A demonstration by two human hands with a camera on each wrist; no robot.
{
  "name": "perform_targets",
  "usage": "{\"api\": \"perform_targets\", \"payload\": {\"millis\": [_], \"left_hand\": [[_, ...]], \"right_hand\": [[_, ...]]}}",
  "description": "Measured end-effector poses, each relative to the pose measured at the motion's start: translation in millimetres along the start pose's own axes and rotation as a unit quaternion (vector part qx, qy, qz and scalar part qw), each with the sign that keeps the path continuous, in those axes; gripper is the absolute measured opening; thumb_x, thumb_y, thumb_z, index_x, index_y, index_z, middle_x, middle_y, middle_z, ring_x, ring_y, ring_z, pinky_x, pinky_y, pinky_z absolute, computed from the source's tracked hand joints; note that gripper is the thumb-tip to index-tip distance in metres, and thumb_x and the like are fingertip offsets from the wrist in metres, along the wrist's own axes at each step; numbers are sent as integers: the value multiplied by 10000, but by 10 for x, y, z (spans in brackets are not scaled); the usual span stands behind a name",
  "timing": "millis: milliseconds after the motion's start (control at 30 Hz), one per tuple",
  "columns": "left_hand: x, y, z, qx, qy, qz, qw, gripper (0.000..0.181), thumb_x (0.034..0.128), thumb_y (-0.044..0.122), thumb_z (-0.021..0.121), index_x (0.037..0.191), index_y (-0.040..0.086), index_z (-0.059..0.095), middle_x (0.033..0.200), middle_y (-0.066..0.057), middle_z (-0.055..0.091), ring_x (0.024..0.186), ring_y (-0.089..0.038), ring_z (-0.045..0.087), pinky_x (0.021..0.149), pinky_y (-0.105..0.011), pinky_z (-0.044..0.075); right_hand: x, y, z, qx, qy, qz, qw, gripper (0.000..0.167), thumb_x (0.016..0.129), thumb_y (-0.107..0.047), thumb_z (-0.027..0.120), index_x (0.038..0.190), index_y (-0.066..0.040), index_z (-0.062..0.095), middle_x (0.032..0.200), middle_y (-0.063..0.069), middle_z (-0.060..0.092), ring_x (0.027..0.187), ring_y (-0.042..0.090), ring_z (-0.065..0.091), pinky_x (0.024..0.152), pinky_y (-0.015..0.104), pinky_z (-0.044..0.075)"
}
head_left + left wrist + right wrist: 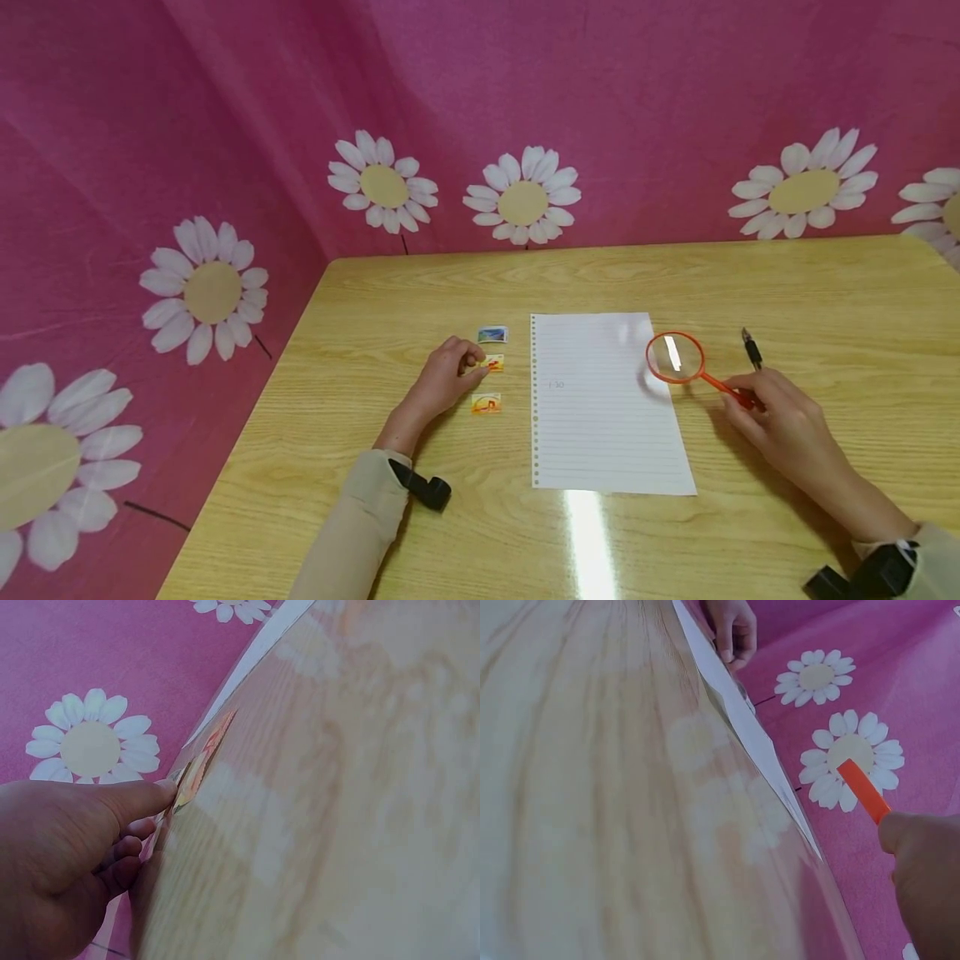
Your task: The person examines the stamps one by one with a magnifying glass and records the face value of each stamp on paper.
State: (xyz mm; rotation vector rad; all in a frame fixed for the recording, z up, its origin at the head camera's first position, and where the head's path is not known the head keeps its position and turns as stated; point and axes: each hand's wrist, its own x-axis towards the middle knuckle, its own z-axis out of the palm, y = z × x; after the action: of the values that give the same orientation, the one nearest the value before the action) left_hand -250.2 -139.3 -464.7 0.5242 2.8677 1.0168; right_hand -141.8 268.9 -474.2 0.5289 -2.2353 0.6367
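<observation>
My right hand (783, 421) grips the handle of a red-rimmed magnifying glass (676, 357), its lens over the right edge of a lined sheet (611, 408). In the right wrist view an orange handle (864, 791) sticks out from the hand (930, 877). My left hand (444, 377) has its thumb and fingers at the left edge of the middle stamp (495, 363); whether it pinches it cannot be told. A blue stamp (492, 334) lies above and a yellow-red stamp (486, 403) below. The left wrist view shows the hand (67, 847) by the table edge.
A black pen (752, 348) lies on the wooden table (465, 533) just beyond my right hand. Small writing is on the sheet's left part. A pink cloth (637, 100) with white flowers hangs behind and to the left of the table.
</observation>
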Motion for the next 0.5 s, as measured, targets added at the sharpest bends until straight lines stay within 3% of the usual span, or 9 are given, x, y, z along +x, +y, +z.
{"api": "perform_targets", "payload": {"millis": [267,500], "left_hand": [[0,-3,-1,-20,23,106,9999,170,910,167,696,1031,58,647,942,-65,560,792,-156,462,726,-253,393],[2,-2,-4,-70,-37,-12,10000,183,915,179,692,1046,62,643,957,-61,556,803,-153,460,729,-253,389]], "right_hand": [[57,-52,60,131,-57,-118,9998,571,989,-502,427,880,11,654,742,40,586,704,-30,394,555,110,366],[81,-81,107,192,-111,-150,9996,564,989,-503,427,885,1,658,757,46,597,702,-13,416,562,93,381]]}}
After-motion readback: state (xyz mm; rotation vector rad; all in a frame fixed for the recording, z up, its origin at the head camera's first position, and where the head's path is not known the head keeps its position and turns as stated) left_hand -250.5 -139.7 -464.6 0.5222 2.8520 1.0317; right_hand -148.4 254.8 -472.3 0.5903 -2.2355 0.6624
